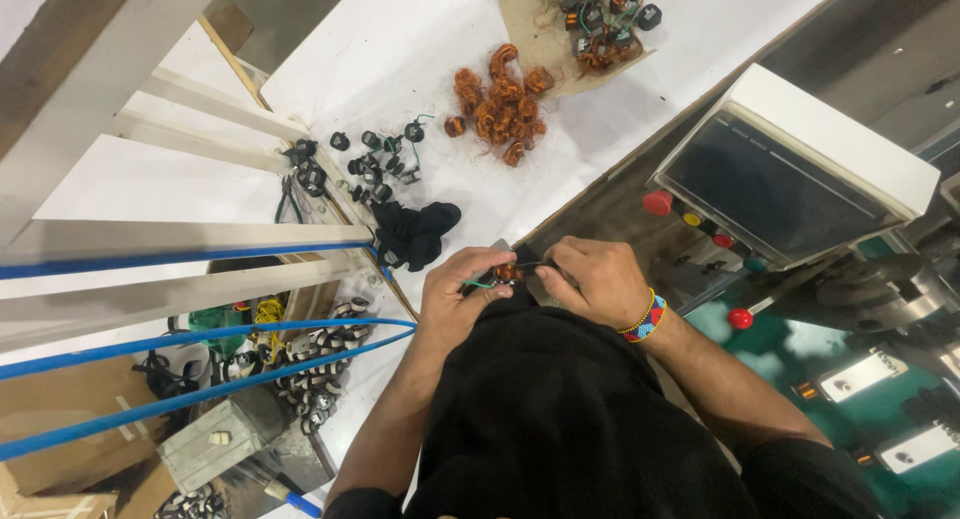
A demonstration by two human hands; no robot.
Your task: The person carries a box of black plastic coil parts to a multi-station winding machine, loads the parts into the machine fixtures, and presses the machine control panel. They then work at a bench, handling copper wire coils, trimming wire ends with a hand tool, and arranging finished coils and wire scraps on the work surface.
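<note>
Both hands, left hand [462,289] and right hand [592,279], were pinching one small copper-wound coil [506,272]; looked like the pile of bare copper coils [500,101] was left, the black-capped finished coils [602,19] done.

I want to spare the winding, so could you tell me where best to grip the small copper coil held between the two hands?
Probably by its outer sides, pinched from left and right as the left hand and right hand do. The copper coil is small and rounded, with a green wire trailing left; fingers should avoid that lead.
</note>
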